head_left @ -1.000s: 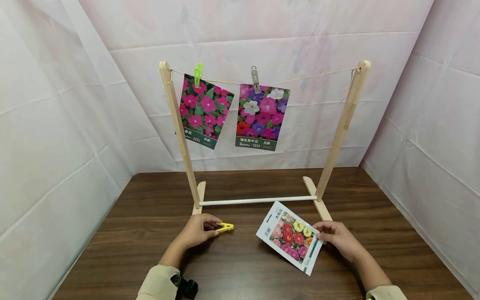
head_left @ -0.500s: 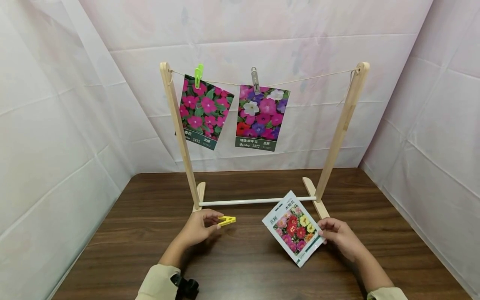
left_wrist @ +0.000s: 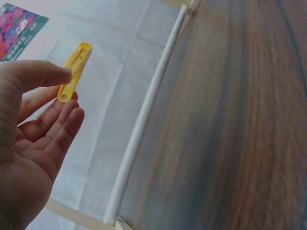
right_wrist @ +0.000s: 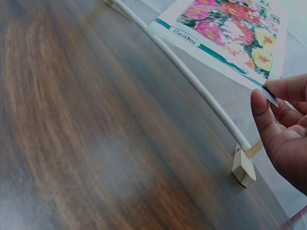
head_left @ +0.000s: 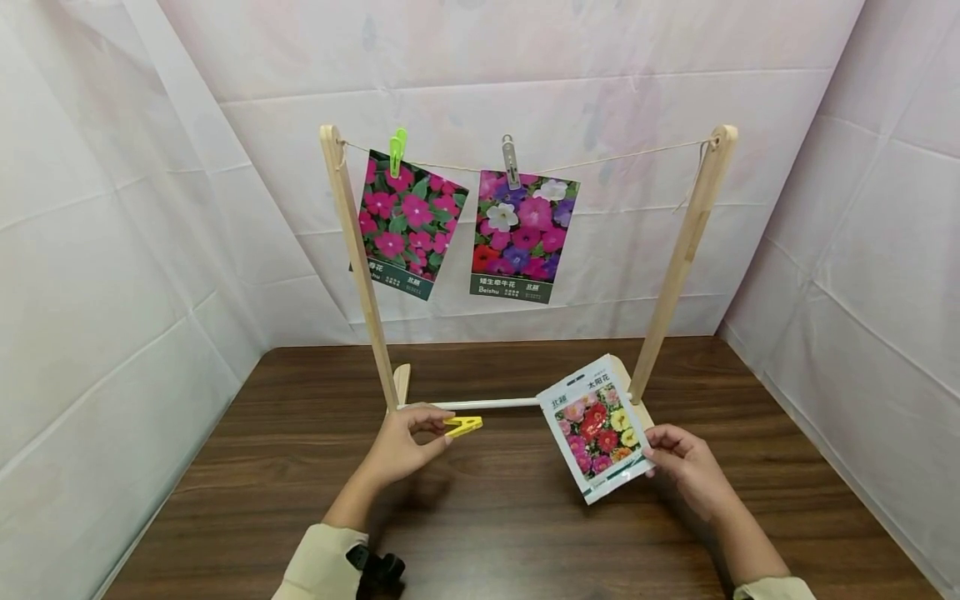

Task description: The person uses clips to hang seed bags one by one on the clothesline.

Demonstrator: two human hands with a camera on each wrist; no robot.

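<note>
Pinching a yellow clip (left_wrist: 74, 72), the left hand (left_wrist: 29, 139) shows relaxed lower fingers; overhead, the right hand (head_left: 686, 467) grips a seed packet (head_left: 600, 427).

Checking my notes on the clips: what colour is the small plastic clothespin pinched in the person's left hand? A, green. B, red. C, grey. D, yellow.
D: the left hand pinches a small yellow plastic clothespin; the green and grey ones are on the string.

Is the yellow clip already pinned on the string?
No, the left hand pinches the yellow clip low above the table, well under the string.
</note>
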